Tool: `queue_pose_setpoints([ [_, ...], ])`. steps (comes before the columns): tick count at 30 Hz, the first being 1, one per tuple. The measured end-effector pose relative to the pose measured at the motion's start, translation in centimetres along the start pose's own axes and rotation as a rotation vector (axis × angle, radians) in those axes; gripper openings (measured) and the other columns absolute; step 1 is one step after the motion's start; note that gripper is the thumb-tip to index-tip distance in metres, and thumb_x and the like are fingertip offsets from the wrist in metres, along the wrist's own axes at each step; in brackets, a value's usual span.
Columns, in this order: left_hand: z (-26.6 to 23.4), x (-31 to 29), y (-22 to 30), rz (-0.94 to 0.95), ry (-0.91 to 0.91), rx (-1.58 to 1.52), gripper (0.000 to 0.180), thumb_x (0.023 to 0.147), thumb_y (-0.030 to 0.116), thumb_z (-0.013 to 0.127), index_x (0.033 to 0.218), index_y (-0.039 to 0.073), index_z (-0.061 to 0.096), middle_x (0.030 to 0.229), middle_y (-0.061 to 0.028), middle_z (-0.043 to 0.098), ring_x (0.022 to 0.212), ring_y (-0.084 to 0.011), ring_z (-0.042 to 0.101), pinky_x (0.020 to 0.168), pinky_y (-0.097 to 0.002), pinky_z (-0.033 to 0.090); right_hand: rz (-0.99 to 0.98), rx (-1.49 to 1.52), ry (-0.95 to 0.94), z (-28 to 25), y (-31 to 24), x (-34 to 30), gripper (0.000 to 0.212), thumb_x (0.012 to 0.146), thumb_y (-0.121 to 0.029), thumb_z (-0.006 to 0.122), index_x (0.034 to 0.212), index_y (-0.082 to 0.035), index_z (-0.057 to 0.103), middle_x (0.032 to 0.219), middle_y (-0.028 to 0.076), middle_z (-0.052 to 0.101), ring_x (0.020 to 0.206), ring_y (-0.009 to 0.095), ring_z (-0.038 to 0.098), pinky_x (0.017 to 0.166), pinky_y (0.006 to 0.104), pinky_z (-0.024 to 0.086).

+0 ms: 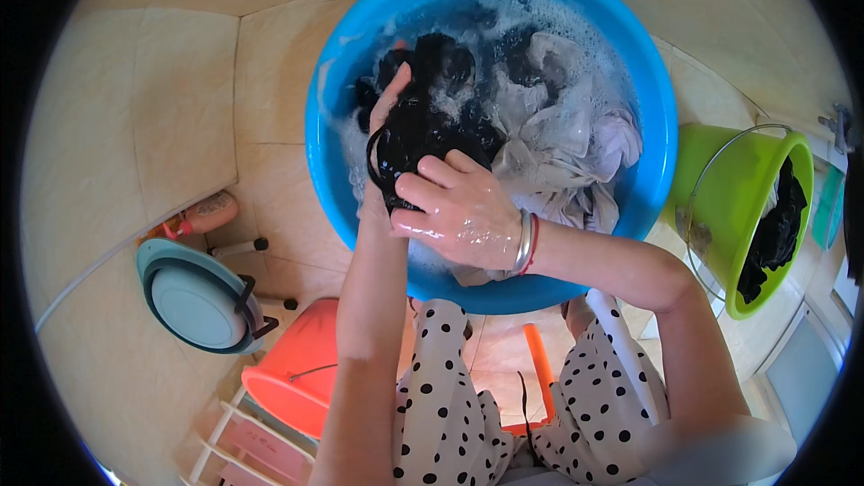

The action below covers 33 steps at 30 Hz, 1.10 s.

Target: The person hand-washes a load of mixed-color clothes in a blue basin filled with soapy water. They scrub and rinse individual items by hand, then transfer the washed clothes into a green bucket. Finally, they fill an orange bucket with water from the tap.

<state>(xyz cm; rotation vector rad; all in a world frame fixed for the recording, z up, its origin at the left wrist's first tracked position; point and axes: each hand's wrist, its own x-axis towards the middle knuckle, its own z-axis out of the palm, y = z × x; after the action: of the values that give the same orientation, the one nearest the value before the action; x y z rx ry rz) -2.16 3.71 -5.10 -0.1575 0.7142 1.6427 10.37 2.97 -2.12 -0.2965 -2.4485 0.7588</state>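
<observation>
A wet black garment [427,135] is bunched up over soapy water in a large blue basin [660,135]. Its exact kind is hidden by the folds, though a thin black strap or edge loops out at its left side. My left hand [387,108] supports it from the left and beneath, with the thumb showing and most fingers covered by the cloth. Foam-flecked, my right hand [463,207] has its fingers curled onto the garment's near end, close to my left wrist. White and pale clothes [558,135] lie soaking in the basin's right half.
A green bucket [720,180] with black cloth inside leans at the right. To the left are stacked basins [198,301], an orange-red bucket [292,369] and a white rack [211,441]. My knees in dotted trousers [441,378] are against the basin's near side. Tiled walls surround it.
</observation>
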Motion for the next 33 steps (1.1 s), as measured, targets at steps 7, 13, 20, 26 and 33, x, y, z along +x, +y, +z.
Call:
queue_pose_setpoints([
  [7,-2.3,1.5,1.6,-0.136,-0.344,-0.17,0.051,0.093,0.057,0.052,0.122,0.015,0.056,0.112,-0.0079,0.064,0.099,-0.0253,0.062,0.084,-0.0423,0.055,0.004,-0.019,0.222,-0.1,-0.6,3.3,0.019,0.065,-0.032,0.077,0.07,-0.021,0.062,0.081,-0.002,0.047,0.076,0.018,0.048,0.059,0.0301,0.039],
  [13,3.6,-2.7,-1.3,0.224,0.253,0.261,0.034,0.096,0.048,0.054,0.103,0.016,0.058,0.092,0.0025,0.057,0.086,-0.013,0.057,0.078,-0.0278,0.048,0.084,-0.009,0.379,0.5,1.8,4.6,0.019,0.069,-0.023,0.074,0.064,-0.016,0.057,0.068,0.0,0.049,0.061,0.016,0.057,0.045,0.029,0.046],
  [20,-2.1,-1.1,-3.0,0.164,0.371,0.212,0.032,0.094,0.032,0.054,0.115,0.009,0.059,0.11,-0.005,0.062,0.101,-0.0192,0.06,0.09,-0.0344,0.049,0.443,0.003,0.275,2.4,10.0,3.2,0.014,0.077,-0.024,0.065,0.069,-0.012,0.064,0.073,0.01,0.064,0.067,0.03,0.064,0.057,0.0404,0.052],
  [26,-4.1,1.3,-1.9,0.149,0.297,0.116,0.047,0.099,0.041,0.052,0.13,0.007,0.055,0.131,-0.0084,0.059,0.121,-0.0254,0.056,0.106,-0.0429,0.04,0.957,0.075,0.222,1.9,16.4,-0.3,0.046,0.089,-0.051,0.059,0.092,-0.005,0.068,0.089,0.02,0.065,0.089,0.039,0.063,0.078,0.0452,0.049],
  [33,-7.5,2.6,-2.5,0.015,0.403,0.057,0.035,0.101,0.024,0.046,0.132,0.007,0.052,0.134,-0.0107,0.056,0.125,-0.0299,0.05,0.107,-0.0507,0.038,0.834,-0.227,-0.222,4.2,16.9,-3.4,0.059,0.085,-0.05,0.065,0.129,-0.012,0.053,0.13,0.019,0.054,0.114,0.04,0.057,0.084,0.0484,0.053],
])
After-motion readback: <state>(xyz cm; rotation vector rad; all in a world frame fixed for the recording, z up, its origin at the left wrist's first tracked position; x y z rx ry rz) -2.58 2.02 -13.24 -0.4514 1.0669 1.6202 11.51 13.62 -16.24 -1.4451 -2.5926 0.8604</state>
